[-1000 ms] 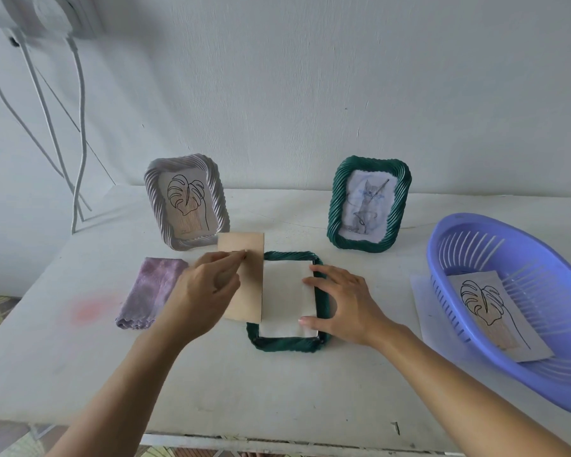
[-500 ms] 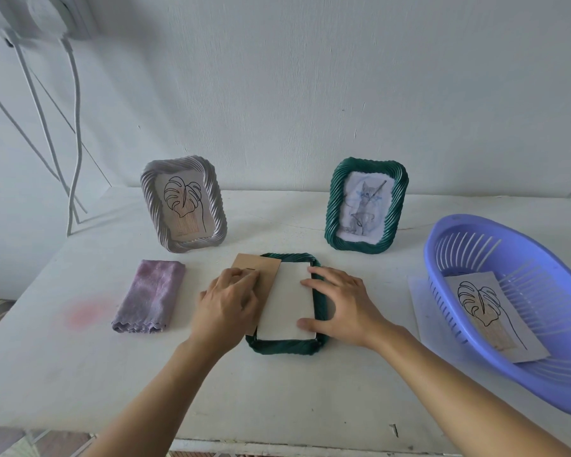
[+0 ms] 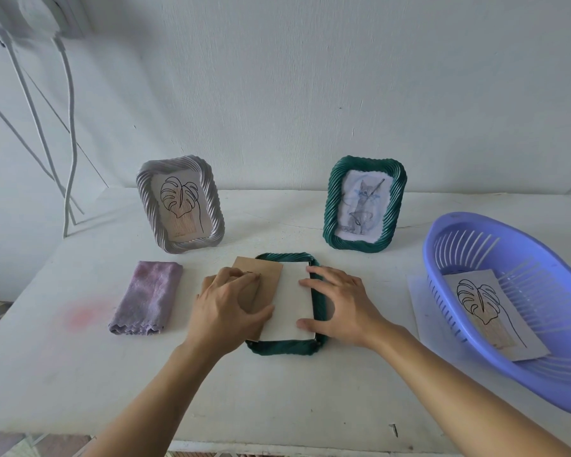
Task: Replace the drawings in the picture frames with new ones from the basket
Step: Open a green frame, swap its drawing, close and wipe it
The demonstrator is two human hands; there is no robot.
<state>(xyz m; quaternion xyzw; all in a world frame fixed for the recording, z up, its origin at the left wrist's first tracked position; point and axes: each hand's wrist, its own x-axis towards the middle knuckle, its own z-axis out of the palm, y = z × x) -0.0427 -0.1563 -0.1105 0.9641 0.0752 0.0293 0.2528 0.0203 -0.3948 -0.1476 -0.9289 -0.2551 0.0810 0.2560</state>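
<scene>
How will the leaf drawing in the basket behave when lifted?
The leaf drawing is a thin sheet, so it is probably light and floppy; pinched at one corner, it would likely droop. It lies flat on the slatted purple basket, so it may slide before fingers catch an edge.

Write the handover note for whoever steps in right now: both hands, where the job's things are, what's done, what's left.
Left hand: grip on the brown backing board, half over the face-down green frame.
Right hand: open, fingers pressing that frame's right edge.
A white sheet lies in it, blank side up.
Grey frame stands with a leaf drawing; standing green frame shows a cat drawing; a spare leaf drawing lies in the basket.
Done, apparently: grey frame; sheet laid in.
Left: seat the backing board, stand the frame, likely swap the cat drawing.
</scene>
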